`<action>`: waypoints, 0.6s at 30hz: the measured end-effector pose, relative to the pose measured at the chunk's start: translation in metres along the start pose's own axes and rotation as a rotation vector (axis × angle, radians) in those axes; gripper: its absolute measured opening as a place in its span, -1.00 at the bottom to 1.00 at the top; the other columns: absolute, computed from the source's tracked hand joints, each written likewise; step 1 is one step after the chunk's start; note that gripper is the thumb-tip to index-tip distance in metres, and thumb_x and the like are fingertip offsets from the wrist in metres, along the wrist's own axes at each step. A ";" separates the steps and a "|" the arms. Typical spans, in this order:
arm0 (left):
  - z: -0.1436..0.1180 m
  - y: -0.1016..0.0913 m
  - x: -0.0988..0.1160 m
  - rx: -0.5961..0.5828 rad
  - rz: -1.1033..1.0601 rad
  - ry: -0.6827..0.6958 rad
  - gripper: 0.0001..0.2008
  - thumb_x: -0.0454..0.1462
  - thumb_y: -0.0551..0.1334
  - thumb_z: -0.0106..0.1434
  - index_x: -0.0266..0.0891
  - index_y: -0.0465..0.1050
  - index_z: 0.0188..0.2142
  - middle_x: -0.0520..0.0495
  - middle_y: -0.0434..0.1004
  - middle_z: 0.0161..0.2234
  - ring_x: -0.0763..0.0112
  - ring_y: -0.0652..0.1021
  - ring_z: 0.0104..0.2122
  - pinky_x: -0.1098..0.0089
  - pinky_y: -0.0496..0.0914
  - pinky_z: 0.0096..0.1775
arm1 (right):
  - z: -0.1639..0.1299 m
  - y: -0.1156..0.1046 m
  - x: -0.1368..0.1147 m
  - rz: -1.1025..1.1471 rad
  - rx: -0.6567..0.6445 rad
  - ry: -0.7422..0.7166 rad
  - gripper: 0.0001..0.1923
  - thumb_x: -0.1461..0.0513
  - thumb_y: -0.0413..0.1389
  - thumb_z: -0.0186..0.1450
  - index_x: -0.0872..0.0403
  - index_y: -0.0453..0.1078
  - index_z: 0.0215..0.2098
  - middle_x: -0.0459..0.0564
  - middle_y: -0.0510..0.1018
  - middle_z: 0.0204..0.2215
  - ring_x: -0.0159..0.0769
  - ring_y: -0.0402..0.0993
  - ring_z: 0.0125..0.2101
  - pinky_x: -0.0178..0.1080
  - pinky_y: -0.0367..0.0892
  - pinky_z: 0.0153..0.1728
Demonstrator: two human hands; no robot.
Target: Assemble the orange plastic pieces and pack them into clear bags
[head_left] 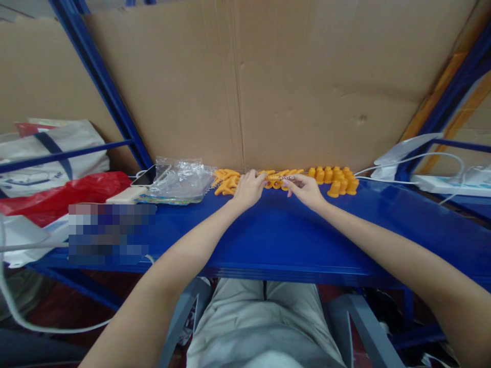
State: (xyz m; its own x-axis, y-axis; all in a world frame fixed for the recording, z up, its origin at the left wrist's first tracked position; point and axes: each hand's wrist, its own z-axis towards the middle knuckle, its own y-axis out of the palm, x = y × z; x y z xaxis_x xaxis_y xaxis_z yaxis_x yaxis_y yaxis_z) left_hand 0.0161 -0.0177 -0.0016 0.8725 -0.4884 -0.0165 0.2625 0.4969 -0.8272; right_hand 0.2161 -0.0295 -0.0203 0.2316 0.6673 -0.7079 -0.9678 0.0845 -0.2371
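At the back of the blue shelf, my left hand point(250, 189) is closed, its fingertips bent down at a row of round-ended orange plastic pieces point(276, 183). My right hand point(308, 191) pinches at the other end of this row, thumb and fingers together; what lies between them is too small to make out. Small shiny bits show by the fingertips. Flat orange pieces point(289, 172) lie just behind. Left of my left hand is a pile of branched orange pieces point(227, 182) with thin metal chains or springs. Rows of upright orange cup-like pieces point(333, 177) stand beyond my right hand.
Clear plastic bags point(180, 179) and a phone point(148, 176) lie at the left, beside a white block point(132, 195) and a red bag point(69, 197). Cardboard point(284, 87) walls the back. Blue posts point(103, 82) and white cables point(433, 155) flank the shelf point(268, 240).
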 end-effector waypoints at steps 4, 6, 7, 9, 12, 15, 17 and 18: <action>0.000 -0.001 -0.001 -0.001 0.031 -0.018 -0.72 -0.21 0.00 0.46 -0.17 0.41 0.02 -0.18 0.43 -0.12 0.20 0.49 -0.12 0.26 0.33 -0.09 | -0.004 0.000 0.000 0.008 0.018 0.020 -0.45 -0.25 0.22 0.10 0.06 0.47 -0.41 -0.06 0.57 -0.51 -0.40 0.35 -0.68 -0.25 0.39 -0.61; 0.000 -0.003 -0.002 -0.006 0.040 -0.029 -0.72 -0.21 0.00 0.46 -0.16 0.40 0.03 -0.19 0.43 -0.10 0.19 0.49 -0.10 0.27 0.33 -0.10 | -0.004 -0.001 -0.001 -0.001 0.023 0.036 -0.42 -0.28 0.20 0.08 0.06 0.45 -0.41 -0.07 0.56 -0.52 -0.41 0.35 -0.69 -0.25 0.38 -0.60; 0.000 -0.004 -0.003 -0.012 0.043 -0.034 -0.72 -0.22 0.01 0.46 -0.17 0.40 0.04 -0.19 0.42 -0.08 0.19 0.50 -0.10 0.27 0.33 -0.10 | -0.003 -0.002 -0.001 -0.006 0.025 0.042 -0.41 -0.29 0.18 0.09 0.06 0.44 -0.41 -0.07 0.56 -0.52 -0.42 0.34 -0.69 -0.25 0.38 -0.60; -0.001 -0.005 -0.003 -0.027 0.046 -0.037 -0.72 -0.21 0.01 0.46 -0.17 0.39 0.04 -0.21 0.41 -0.05 0.17 0.50 -0.09 0.26 0.33 -0.10 | -0.003 -0.004 -0.001 -0.019 0.030 0.050 -0.39 -0.32 0.15 0.09 0.05 0.42 -0.42 -0.07 0.55 -0.52 -0.42 0.34 -0.70 -0.25 0.37 -0.60; -0.001 -0.007 -0.001 -0.045 0.048 -0.036 -0.70 -0.18 -0.01 0.46 -0.18 0.38 0.05 -0.23 0.40 -0.02 0.15 0.51 -0.07 0.24 0.33 -0.09 | -0.003 -0.009 0.001 -0.058 0.010 0.059 -0.38 -0.33 0.12 0.11 0.04 0.38 -0.43 -0.07 0.55 -0.52 -0.42 0.35 -0.70 -0.25 0.36 -0.60; -0.002 -0.006 0.001 -0.080 0.056 -0.044 -0.67 -0.15 -0.05 0.47 -0.19 0.35 0.08 -0.24 0.44 -0.02 0.11 0.53 -0.07 0.19 0.33 -0.05 | -0.003 -0.014 0.005 -0.103 -0.012 0.070 -0.39 -0.33 0.10 0.13 0.04 0.36 -0.42 -0.07 0.53 -0.51 -0.40 0.36 -0.70 -0.25 0.36 -0.59; -0.002 -0.005 0.002 -0.109 0.051 -0.048 -0.65 -0.16 -0.08 0.48 -0.21 0.32 0.09 -0.24 0.48 -0.05 0.10 0.54 -0.06 0.15 0.32 -0.01 | -0.002 -0.015 0.008 -0.124 -0.018 0.072 -0.38 -0.33 0.08 0.14 0.04 0.35 -0.41 -0.06 0.53 -0.50 -0.40 0.37 -0.69 -0.24 0.37 -0.58; -0.002 -0.004 0.002 -0.121 0.040 -0.047 -0.65 -0.17 -0.09 0.48 -0.22 0.31 0.09 -0.23 0.50 -0.05 0.09 0.54 -0.06 0.13 0.32 0.01 | -0.002 -0.016 0.010 -0.132 -0.020 0.072 -0.38 -0.33 0.08 0.15 0.04 0.34 -0.41 -0.05 0.53 -0.49 -0.39 0.38 -0.69 -0.24 0.37 -0.58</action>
State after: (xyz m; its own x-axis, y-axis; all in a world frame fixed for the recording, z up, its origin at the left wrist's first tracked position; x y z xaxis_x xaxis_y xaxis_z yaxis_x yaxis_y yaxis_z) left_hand 0.0158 -0.0222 0.0006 0.9002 -0.4346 -0.0270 0.1780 0.4239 -0.8880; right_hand 0.2336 -0.0258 -0.0248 0.3643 0.5963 -0.7154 -0.9263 0.1528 -0.3443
